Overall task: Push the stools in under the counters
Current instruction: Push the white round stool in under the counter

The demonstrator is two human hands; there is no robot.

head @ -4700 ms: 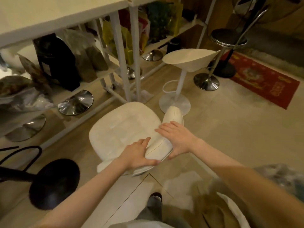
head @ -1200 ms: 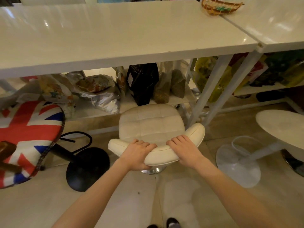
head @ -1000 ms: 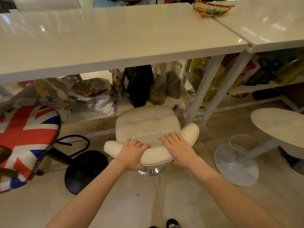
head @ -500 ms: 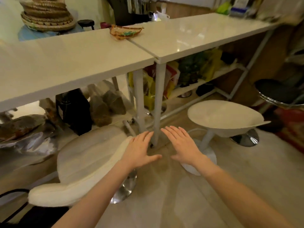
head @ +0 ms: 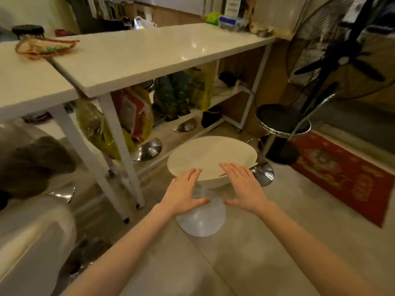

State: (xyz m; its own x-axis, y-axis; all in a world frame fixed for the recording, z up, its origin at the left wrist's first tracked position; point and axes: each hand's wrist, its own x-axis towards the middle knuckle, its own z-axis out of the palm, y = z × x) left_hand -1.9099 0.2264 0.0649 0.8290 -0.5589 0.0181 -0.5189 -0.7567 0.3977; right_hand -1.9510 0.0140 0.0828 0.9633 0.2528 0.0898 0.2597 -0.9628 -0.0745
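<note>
Reaching toward the white round stool (head: 211, 159), the person has both hands out in front, palms down and fingers straight. The task looks partly done, judged from how things lie: at about 8 o'clock in the view a cream padded stool (head: 32, 227) sits low against the left bench (head: 27, 86), blurred, and several chrome bases (head: 147, 149) already stand beneath the right bench (head: 162, 52), beside the bags on its lower shelf (head: 215, 99). The white round stool is not yet in; it stands on the floor in front of the right bench, near the centre of the view, its seat wholly outside the bench edge and its pale disc base (head: 203, 221) toward 6 o'clock of the seat. A black stool (head: 282, 118) with a chrome rim also stands out in the open at about 2 o'clock, next to a standing fan (head: 342, 58) and a red mat (head: 346, 176); it too probably needs pushing in.

The left hand (head: 183, 195) is spread flat, thumb out to the side, its fingertips at the near rim of the white seat. The right hand (head: 243, 186) is likewise flat and spread, fingertips overlapping the rim at about 5 o'clock of the seat. Whether either hand actually touches the seat or only hovers just above it cannot be told from this angle. Neither holds anything. The next move would seem to be settling both palms on the near rim and pushing toward 11 o'clock, under the bench
</note>
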